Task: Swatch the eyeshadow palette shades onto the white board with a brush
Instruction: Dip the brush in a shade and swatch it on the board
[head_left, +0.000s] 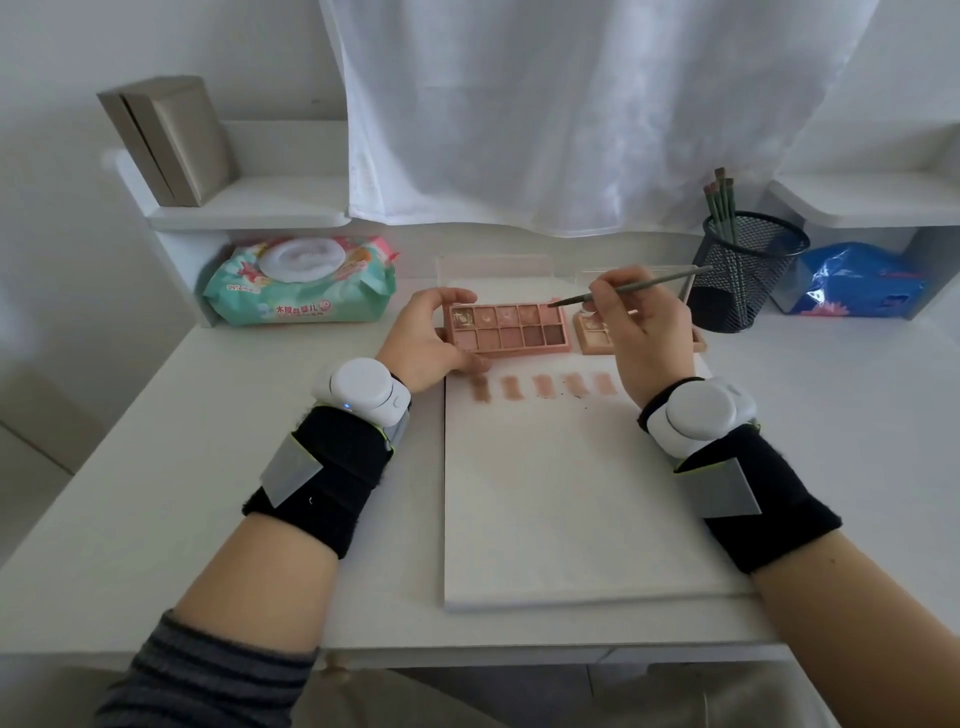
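White board lies flat on the white surface, long side running away from the person. Pink eyeshadow palette sits on the far end of the board, lid open and tilted back; ten pans in two rows of five, tones from pale shimmer to brown-mauve.

Left hand: fingers curled round the palette's left end, thumb on the near edge, other fingers over the far edge. Grasping the palette.

Right hand: fingers pinch a thin brush near its ferrule. Handle points up and right toward the mesh cup. Brush tip rests at the rightmost pan of the far row; contact with the powder cannot be confirmed.

Swatches: five short vertical strokes in a row on the board, just in front of the palette. Leftmost darkest, brownish; the rest lighter peach-pink. Small dark specks lie near the middle strokes.

Second palette, peach-coloured, lies just right of the first, mostly hidden behind the right hand.

Black mesh cup stands at far right, holding several green-handled brushes. Pack of wet wipes at far left, under the shelf. Blue bag sits in the right-hand shelf recess. Both wrists carry white devices on black straps.
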